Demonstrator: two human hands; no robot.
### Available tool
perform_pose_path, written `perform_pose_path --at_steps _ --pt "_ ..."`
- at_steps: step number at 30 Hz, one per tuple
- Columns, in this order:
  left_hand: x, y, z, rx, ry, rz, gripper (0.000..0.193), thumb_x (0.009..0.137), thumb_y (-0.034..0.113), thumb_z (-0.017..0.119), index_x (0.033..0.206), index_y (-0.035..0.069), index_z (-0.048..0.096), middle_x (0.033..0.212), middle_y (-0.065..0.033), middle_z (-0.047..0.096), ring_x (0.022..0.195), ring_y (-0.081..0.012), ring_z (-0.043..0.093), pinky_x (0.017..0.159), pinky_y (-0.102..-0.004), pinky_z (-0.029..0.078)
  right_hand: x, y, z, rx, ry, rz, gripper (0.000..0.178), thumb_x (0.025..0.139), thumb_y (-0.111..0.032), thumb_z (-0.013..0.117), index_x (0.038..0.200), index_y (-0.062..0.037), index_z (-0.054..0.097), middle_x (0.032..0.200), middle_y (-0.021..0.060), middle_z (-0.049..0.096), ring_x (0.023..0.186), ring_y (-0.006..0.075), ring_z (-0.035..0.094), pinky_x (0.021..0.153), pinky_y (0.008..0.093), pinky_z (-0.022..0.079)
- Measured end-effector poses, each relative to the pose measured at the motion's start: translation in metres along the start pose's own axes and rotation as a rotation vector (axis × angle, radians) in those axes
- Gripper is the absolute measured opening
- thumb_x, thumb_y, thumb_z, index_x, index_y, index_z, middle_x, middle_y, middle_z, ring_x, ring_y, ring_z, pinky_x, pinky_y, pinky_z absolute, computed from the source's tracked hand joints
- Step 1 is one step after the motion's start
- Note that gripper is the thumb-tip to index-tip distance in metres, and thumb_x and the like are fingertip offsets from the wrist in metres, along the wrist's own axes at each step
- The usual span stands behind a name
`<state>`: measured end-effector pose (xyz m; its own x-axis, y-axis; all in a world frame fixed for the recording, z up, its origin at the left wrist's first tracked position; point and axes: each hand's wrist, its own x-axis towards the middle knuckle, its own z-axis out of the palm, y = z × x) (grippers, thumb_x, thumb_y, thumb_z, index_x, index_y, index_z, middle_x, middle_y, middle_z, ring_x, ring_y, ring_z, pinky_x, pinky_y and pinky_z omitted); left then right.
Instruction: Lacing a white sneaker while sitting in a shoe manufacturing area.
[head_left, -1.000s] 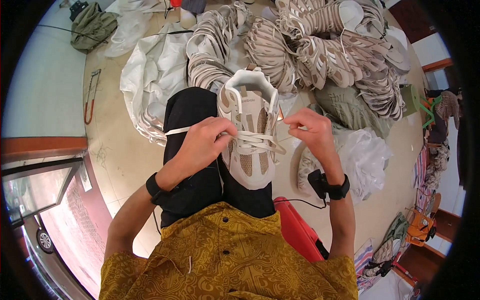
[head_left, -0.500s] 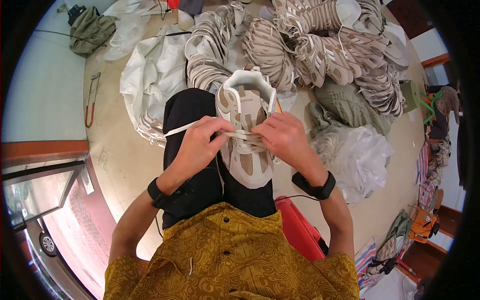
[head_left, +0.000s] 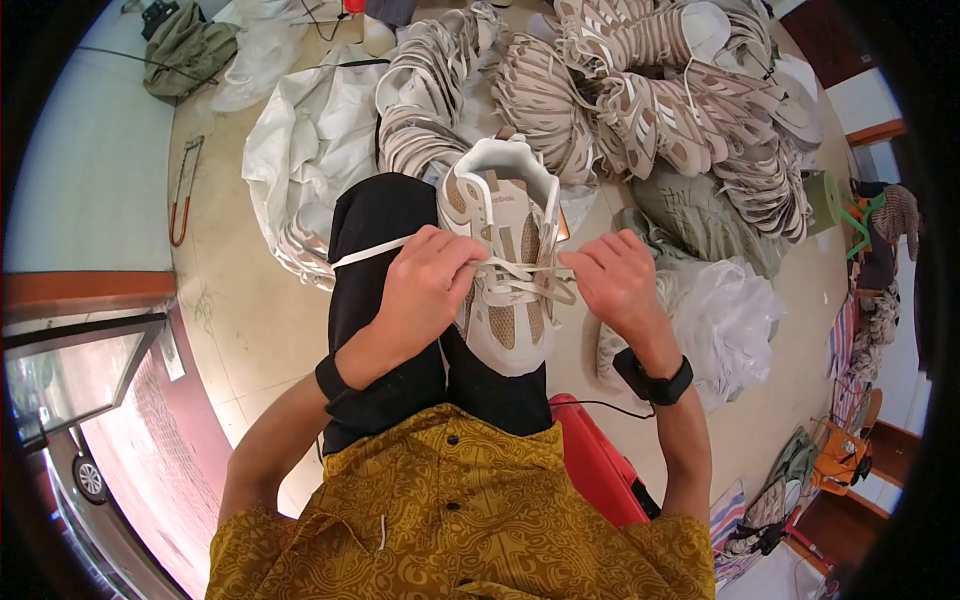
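Observation:
A beige and white sneaker [head_left: 505, 330] rests on my thighs, its toe toward me and its collar away. Across its upper runs a pale flat shoelace [head_left: 515, 268]. My left hand [head_left: 430, 285] pinches the lace at the left side of the tongue, and a loose length of it trails leftward over my black trouser knee. Off the sneaker's right side, my right hand [head_left: 618, 285] is closed on another part of the lace, which is drawn out between the two hands. Lace loops hang beside the sneaker below my right fingers.
Long stacks of beige shoe uppers [head_left: 545, 105] cover the floor ahead. A white woven sack [head_left: 305, 150] lies at the left, a clear plastic bag [head_left: 730, 320] at the right. Beside my right thigh is a red object [head_left: 600, 465]. A red-handled tool [head_left: 183, 195] lies by the left wall.
My right hand has moved right, away from the sneaker, drawing the lace with it. My left hand has shifted slightly right. The gap between the hands is wider.

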<state>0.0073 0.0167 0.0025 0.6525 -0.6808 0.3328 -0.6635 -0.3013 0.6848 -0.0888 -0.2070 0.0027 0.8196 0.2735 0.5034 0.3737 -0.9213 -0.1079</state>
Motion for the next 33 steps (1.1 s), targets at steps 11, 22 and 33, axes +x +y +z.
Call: perform_pose_path --at_steps 11,22,33 --pt "0.001 0.007 0.000 0.182 -0.012 0.146 0.024 0.068 -0.001 0.063 0.091 0.004 0.059 0.080 -0.0104 0.056 0.078 -0.0282 0.054 0.068 -0.0362 0.045 -0.019 0.025 -0.016 -0.100 0.028 0.042 0.015 0.062 -0.005 0.060 0.076 -0.0083 0.062 0.068 0.0023 0.054 0.064 0.0185 0.053 0.059 0.0311 0.039" --pt "0.002 0.008 -0.002 0.216 -0.037 0.193 0.026 0.067 0.000 0.064 0.092 0.002 0.059 0.081 -0.0106 0.055 0.078 -0.0283 0.053 0.070 -0.0359 0.045 -0.027 0.032 -0.019 -0.104 0.030 0.089 0.013 0.064 -0.004 0.060 0.076 -0.0083 0.061 0.069 0.0028 0.054 0.065 0.0193 0.053 0.060 0.0317 0.040" --pt "0.008 -0.004 -0.015 0.352 -0.059 0.211 0.037 0.066 0.004 0.067 0.101 0.003 0.056 0.089 -0.0118 0.055 0.087 -0.0285 0.052 0.074 -0.0379 0.042 -0.024 -0.010 -0.004 0.709 -0.207 0.757 0.048 0.066 -0.009 0.068 0.112 -0.0061 0.056 0.075 0.0072 0.060 0.069 0.0185 0.058 0.063 0.0299 0.044"
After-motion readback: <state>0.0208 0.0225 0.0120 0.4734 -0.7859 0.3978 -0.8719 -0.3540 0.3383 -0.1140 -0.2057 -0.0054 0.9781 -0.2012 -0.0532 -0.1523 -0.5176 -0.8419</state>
